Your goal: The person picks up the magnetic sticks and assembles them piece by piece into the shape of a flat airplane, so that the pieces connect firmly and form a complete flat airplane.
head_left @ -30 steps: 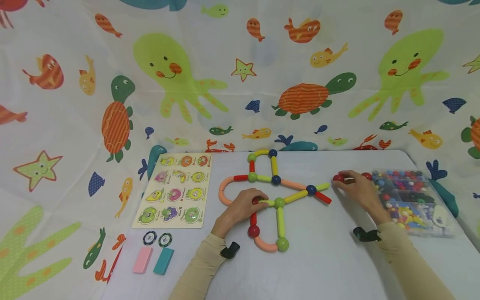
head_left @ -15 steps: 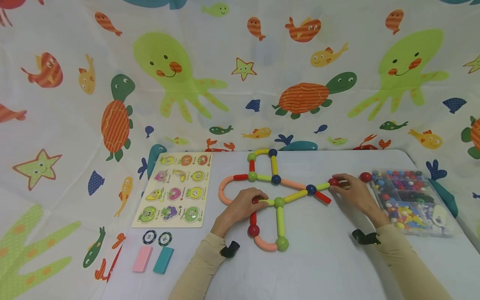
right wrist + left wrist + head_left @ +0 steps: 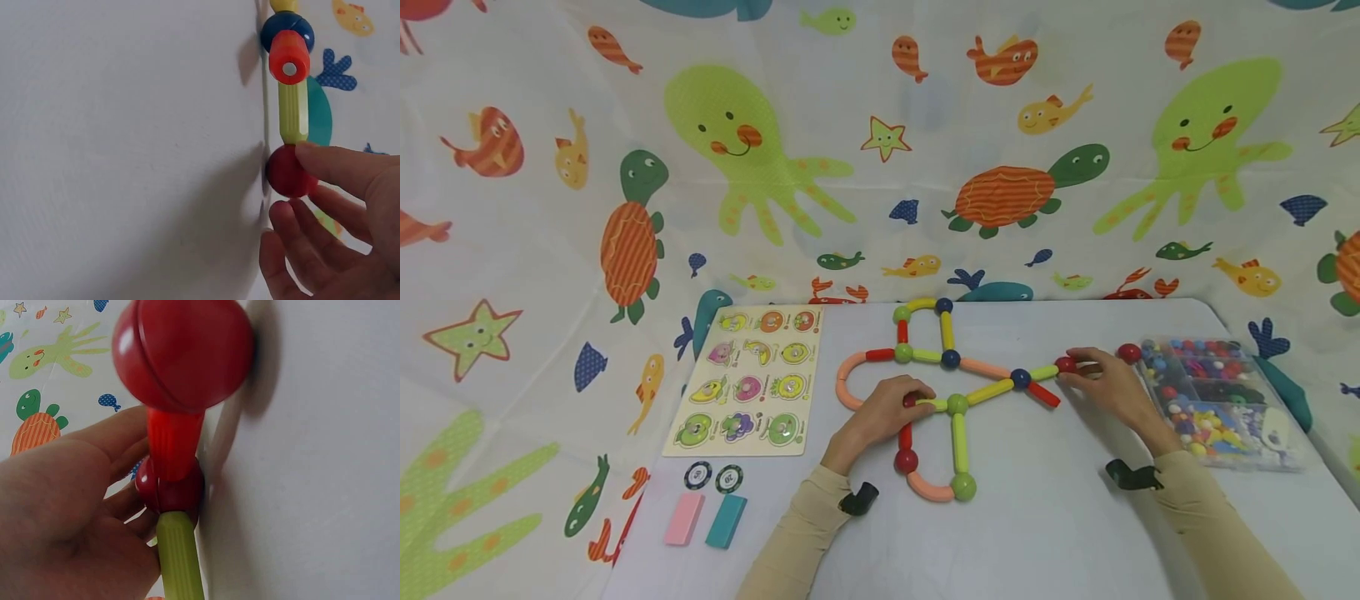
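A flat figure of magnetic sticks and balls lies across the table. My left hand (image 3: 880, 412) holds a red ball (image 3: 169, 487) in its left part, fingers curled behind it; a red stick (image 3: 175, 440) and a light green stick (image 3: 179, 556) meet at that ball. At the figure's right end, my right hand (image 3: 1108, 385) pinches another red ball (image 3: 289, 172) between thumb and fingers. This ball sits against the tip of a light green stick (image 3: 292, 112), which runs to a dark blue ball (image 3: 1020, 378). A short red stick (image 3: 1043, 394) also branches from the blue ball.
A loose red ball (image 3: 1129, 353) lies beside a clear compartment box (image 3: 1285, 442) of beads on the right. On the left are a fruit puzzle board (image 3: 741, 450), two round chips (image 3: 728, 478), a pink block (image 3: 684, 519) and a teal block (image 3: 726, 522). A printed cloth hangs behind.
My right hand has moved left and slightly nearer with its red ball, bringing the ball to the light green stick's tip. My left hand has stayed in place.
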The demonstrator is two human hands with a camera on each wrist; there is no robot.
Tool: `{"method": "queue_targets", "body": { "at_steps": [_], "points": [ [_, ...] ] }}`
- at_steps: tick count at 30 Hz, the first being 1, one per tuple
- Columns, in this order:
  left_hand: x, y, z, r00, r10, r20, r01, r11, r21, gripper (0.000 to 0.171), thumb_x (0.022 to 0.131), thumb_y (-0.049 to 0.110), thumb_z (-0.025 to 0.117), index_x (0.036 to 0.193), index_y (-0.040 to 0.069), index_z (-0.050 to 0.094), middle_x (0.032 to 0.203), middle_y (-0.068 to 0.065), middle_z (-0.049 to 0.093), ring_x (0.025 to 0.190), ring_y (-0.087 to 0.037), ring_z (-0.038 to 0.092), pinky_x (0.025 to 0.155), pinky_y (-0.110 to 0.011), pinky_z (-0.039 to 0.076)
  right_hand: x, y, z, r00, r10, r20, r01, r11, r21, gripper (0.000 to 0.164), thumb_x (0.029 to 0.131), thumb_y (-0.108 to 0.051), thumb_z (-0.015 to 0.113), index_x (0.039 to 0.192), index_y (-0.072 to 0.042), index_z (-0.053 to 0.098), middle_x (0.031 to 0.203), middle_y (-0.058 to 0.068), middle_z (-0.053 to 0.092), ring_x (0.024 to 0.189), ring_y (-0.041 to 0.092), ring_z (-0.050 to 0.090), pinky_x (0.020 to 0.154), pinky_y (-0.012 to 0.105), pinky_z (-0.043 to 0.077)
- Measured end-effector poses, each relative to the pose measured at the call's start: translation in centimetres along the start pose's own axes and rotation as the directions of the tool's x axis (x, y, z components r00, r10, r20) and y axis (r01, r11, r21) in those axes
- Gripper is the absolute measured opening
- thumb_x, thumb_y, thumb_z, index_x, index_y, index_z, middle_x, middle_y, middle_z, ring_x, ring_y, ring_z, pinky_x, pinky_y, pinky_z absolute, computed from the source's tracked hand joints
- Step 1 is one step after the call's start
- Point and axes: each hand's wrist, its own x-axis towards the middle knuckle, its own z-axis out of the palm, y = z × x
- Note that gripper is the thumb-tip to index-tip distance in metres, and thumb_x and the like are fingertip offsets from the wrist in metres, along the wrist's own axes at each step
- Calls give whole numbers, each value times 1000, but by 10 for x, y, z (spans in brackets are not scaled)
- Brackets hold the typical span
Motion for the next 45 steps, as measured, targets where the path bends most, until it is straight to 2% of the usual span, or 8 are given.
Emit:
{"method": "queue_targets", "body": {
  "at_steps": [2, 5, 11, 16, 21, 31, 37, 45],
  "points": [
    [0, 0, 0, 1000, -2, 1, 2, 1000, 3, 26, 97, 26, 70, 120, 16, 72, 108, 4, 69, 98, -10, 60, 92, -27, 50, -1, 1, -3, 1000, -2, -20, 2, 1000, 3, 59, 98, -38, 67, 143, -2, 51, 140, 25, 56, 121, 44, 58, 93, 56, 53],
    [0, 0, 0, 1000, -4, 2, 4, 1000, 5, 25, 97, 26, 70, 120, 16, 72, 108, 4, 69, 99, -10, 60, 92, -27, 50, -2, 2, -8, 997, -6, -82, 6, 1000, 1, 55, 100, -37, 64, 142, -3, 53, 138, 25, 57, 118, 44, 60, 82, 44, 57],
    [0, -1, 0, 1000, 1, 2, -1, 1000, 0, 26, 98, 28, 69, 120, 15, 72, 108, 5, 69, 99, -9, 59, 93, -28, 51, -3, 7, -21, 971, 61, -231, -58, 998, 22, 54, 101, -37, 61, 142, -1, 53, 130, 29, 58, 115, 44, 59, 70, 22, 44],
    [0, -2, 1, 1000, 6, 2, -6, 1000, -3, 26, 97, 28, 69, 120, 16, 72, 108, 5, 69, 98, -9, 59, 92, -28, 51, -3, 13, -28, 940, 102, -326, -93, 995, 45, 52, 101, -34, 62, 140, 0, 56, 123, 26, 62, 103, 28, 59, 64, 12, 40],
    [0, -2, 1, 1000, 7, 1, -7, 1000, -3, 24, 97, 28, 70, 119, 17, 72, 107, 5, 69, 97, -8, 59, 91, -27, 51, -3, 20, -29, 929, 184, -322, -165, 982, 87, 55, 102, -37, 58, 144, -2, 52, 126, 23, 61, 92, 11, 54, 61, 12, 43],
    [0, -3, 2, 1000, 5, -6, -5, 1000, -6, 24, 97, 28, 69, 118, 18, 72, 105, 6, 68, 95, -8, 58, 88, -26, 50, 2, 26, -27, 915, 250, -318, -237, 968, 80, 56, 102, -33, 57, 146, 1, 49, 128, 28, 56, 93, 28, 60, 58, 12, 43],
    [1, -3, 2, 1000, 2, -2, -2, 1000, -6, 24, 97, 29, 69, 118, 18, 72, 106, 6, 69, 95, -8, 58, 89, -26, 50, 2, 27, -28, 921, 205, -332, -204, 978, 38, 53, 100, -26, 59, 141, 6, 51, 125, 30, 54, 96, 33, 56, 58, 13, 39],
    [1, -3, 2, 1000, -9, -1, 9, 1000, -4, 24, 97, 29, 70, 119, 19, 72, 106, 7, 68, 96, -8, 58, 90, -27, 50, -1, 26, -22, 918, 188, -349, -209, 978, -25, 48, 97, -21, 62, 135, 7, 56, 115, 29, 59, 94, 34, 56, 65, 25, 40]
  ]
}}
